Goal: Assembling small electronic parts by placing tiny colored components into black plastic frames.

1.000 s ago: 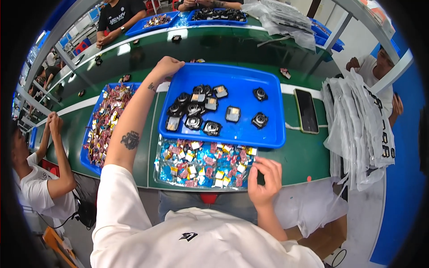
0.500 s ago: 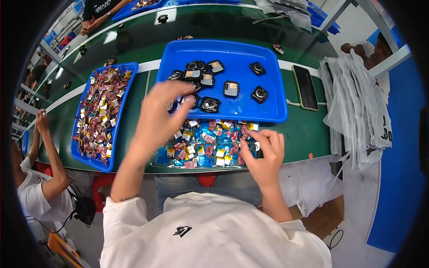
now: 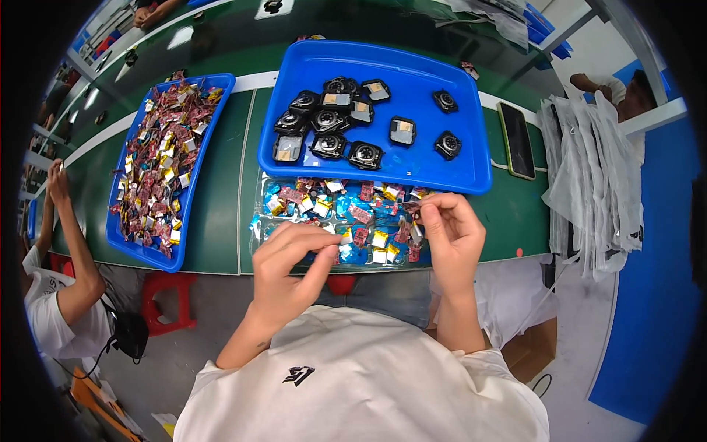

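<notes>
My right hand (image 3: 455,234) is closed in a pinch on a small reddish circuit board (image 3: 411,207), at the right end of a clear plastic tray (image 3: 259,225). My left hand (image 3: 289,274) hovers over that tray's near edge, thumb and forefinger apart, with nothing visible between them. In the clear tray lie several red circuit boards (image 3: 359,214) and white-and-yellow battery-like pieces (image 3: 380,239), over blue film. Just beyond it a blue tray (image 3: 434,173) holds several black watch cases (image 3: 365,155), some showing round sensor backs, others a grey-and-tan inside.
A second blue tray (image 3: 184,221), heaped with red boards and white pieces, stands on the left. A phone (image 3: 517,140) lies to the right, beside hanging clear plastic bags (image 3: 589,184). At far left a co-worker's arm (image 3: 74,236) is raised. A red stool (image 3: 166,302) stands below the table.
My left hand has come back from the watch cases to the clear tray. My right hand has risen slightly with the small board between its fingertips. The whole view has shifted a little.
</notes>
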Demonstrator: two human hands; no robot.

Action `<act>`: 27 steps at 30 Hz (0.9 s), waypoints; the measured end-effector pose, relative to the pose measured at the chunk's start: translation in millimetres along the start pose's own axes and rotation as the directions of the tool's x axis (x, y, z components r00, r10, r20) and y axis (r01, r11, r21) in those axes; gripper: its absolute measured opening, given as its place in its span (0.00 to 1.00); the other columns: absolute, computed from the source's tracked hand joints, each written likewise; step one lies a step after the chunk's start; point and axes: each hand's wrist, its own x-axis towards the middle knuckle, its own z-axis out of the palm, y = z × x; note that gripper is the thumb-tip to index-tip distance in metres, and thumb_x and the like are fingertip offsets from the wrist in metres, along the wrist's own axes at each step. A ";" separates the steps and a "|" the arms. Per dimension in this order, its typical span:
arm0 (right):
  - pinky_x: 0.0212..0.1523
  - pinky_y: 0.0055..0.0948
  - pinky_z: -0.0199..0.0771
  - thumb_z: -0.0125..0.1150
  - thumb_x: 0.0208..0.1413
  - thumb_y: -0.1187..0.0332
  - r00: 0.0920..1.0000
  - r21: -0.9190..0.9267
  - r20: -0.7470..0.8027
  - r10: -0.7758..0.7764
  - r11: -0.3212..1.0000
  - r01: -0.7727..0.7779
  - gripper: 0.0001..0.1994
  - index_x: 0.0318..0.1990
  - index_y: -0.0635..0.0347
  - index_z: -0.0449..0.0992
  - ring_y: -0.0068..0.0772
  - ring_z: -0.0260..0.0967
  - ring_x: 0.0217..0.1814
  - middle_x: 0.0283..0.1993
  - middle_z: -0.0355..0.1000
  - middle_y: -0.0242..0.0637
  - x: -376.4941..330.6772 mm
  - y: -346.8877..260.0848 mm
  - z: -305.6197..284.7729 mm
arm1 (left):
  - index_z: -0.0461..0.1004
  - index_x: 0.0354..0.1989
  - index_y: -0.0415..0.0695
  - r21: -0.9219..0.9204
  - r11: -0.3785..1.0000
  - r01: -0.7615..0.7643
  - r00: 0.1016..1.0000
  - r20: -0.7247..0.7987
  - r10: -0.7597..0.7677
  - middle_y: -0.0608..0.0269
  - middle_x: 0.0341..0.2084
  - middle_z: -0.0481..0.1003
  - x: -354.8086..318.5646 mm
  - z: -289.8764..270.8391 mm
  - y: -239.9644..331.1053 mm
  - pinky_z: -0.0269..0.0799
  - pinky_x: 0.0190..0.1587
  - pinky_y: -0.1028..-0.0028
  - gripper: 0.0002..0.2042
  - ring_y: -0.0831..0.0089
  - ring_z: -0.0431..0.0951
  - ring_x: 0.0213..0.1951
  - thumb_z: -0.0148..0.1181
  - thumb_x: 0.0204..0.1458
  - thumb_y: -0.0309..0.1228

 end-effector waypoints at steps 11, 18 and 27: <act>0.37 0.24 0.77 0.55 0.58 0.73 0.959 0.392 0.209 0.191 0.882 -0.261 0.05 0.38 0.65 0.71 0.21 0.71 0.38 0.36 0.73 0.36 -0.1 -6.2 21.0 | 0.78 0.36 0.39 -0.198 0.961 0.191 0.981 -0.003 -0.195 0.61 0.28 0.77 23.9 26.8 5.1 0.66 0.27 0.78 0.09 0.77 0.72 0.26 0.63 0.44 0.22; 0.35 0.18 0.71 0.56 0.56 0.76 0.963 0.252 0.253 0.095 0.954 -0.161 0.05 0.37 0.69 0.73 0.18 0.68 0.36 0.36 0.72 0.35 -7.1 -5.4 17.2 | 0.76 0.35 0.35 -0.558 0.699 0.447 0.894 0.253 -0.370 0.64 0.28 0.77 18.9 13.9 6.8 0.68 0.30 0.82 0.05 0.82 0.72 0.27 0.61 0.49 0.21; 0.32 0.16 0.66 0.57 0.56 0.76 0.975 0.242 0.221 0.017 0.968 -0.072 0.05 0.36 0.70 0.74 0.16 0.66 0.33 0.34 0.71 0.34 -24.7 -4.5 16.8 | 0.75 0.31 0.33 -0.387 0.846 0.367 0.918 0.296 -0.263 0.57 0.28 0.78 -0.2 8.1 -1.4 0.70 0.31 0.80 0.03 0.76 0.76 0.31 0.61 0.47 0.18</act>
